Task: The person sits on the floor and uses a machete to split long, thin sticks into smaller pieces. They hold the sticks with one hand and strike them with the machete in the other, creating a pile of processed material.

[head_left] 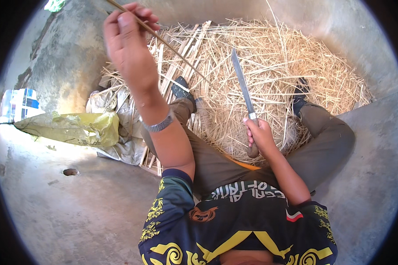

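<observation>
My left hand (132, 46) is raised at the upper left, its thumb and fingers closed on a thin brown stick (177, 54). The stick slants down to the right, and its lower end hangs over a heap of pale shavings (269, 57). In my right hand (262, 136) is a long straight knife (242, 84), gripped by its brown handle. The blade points away from me and tilts slightly left, with its tip apart from the stick. Part of the handle is hidden by my fingers.
My legs spread around the near side of the heap, with a dark shoe (182, 93) on the left. Several long split strips (181, 62) lie at the heap's left. A yellowish sack (82, 128) rests beside a grey concrete wall (82, 53). The floor has a small hole (70, 172).
</observation>
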A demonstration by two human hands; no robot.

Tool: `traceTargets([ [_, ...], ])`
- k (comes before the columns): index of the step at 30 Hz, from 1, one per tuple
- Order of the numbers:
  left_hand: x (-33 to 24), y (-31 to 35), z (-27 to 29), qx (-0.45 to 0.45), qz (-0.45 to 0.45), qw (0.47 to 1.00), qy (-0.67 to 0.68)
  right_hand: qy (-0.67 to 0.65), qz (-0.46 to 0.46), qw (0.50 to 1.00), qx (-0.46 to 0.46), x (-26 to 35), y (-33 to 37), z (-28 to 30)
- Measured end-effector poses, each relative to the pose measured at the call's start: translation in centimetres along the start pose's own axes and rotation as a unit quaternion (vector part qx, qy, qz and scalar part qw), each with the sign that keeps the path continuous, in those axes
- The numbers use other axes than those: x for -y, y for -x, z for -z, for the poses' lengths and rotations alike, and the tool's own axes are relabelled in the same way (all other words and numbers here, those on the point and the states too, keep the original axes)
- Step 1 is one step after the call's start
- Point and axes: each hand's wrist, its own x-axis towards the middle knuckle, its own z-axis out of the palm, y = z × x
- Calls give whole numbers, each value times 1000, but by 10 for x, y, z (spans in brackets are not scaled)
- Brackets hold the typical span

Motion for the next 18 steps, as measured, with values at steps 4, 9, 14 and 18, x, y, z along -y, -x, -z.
traceTargets([
  [4, -25, 1, 20, 12, -6, 998, 65, 11, 8, 1000, 5, -2, -1, 0],
  [9, -61, 9, 31, 11, -84, 989, 121, 26, 3, 1000, 10, 4, 6, -5],
  [14, -67, 19, 26, -7, -70, 986, 151, 46, 20, 999, 6, 4, 10, -5],
  [18, -7, 19, 5, -22, 38, 980, 194, 89, 81, 993, 12, 8, 22, -14],
])
